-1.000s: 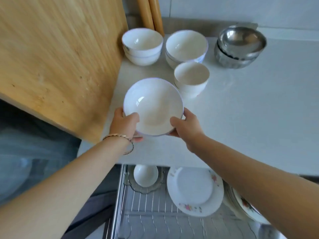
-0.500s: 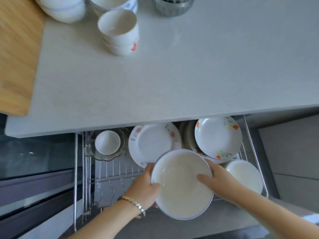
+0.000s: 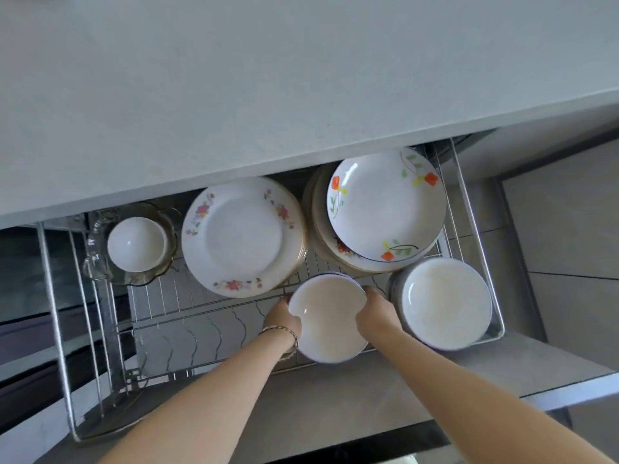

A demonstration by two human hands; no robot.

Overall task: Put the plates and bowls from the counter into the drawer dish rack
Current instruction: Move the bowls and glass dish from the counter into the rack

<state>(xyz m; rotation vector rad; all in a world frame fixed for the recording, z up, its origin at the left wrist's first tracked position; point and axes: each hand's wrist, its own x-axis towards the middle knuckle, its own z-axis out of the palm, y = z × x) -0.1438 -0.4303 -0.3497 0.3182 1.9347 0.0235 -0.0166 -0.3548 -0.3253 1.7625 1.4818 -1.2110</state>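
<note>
I hold a plain white bowl (image 3: 330,321) low inside the wire drawer dish rack (image 3: 53,306), at its front middle. My left hand (image 3: 281,318) grips the bowl's left rim and my right hand (image 3: 375,314) grips its right rim. Whether the bowl rests on the wires I cannot tell. Just right of it sits a stack of white bowls (image 3: 443,303). Behind stand a stack of pink-flowered plates (image 3: 243,237) and a stack of orange-flowered plates (image 3: 385,205). A small white bowl (image 3: 136,244) sits in a glass dish (image 3: 97,262) at the back left.
The grey countertop (image 3: 301,78) overhangs the rack's back edge. The rack's front left section (image 3: 174,339) shows bare wire dividers. A grey drawer front (image 3: 368,406) runs below my forearms. Tiled floor (image 3: 569,236) lies to the right.
Both hands carried the white bowl from the counter down into the drawer rack, lowering it beside the white bowl stack. My view swung down, and the counter's bowls left the frame.
</note>
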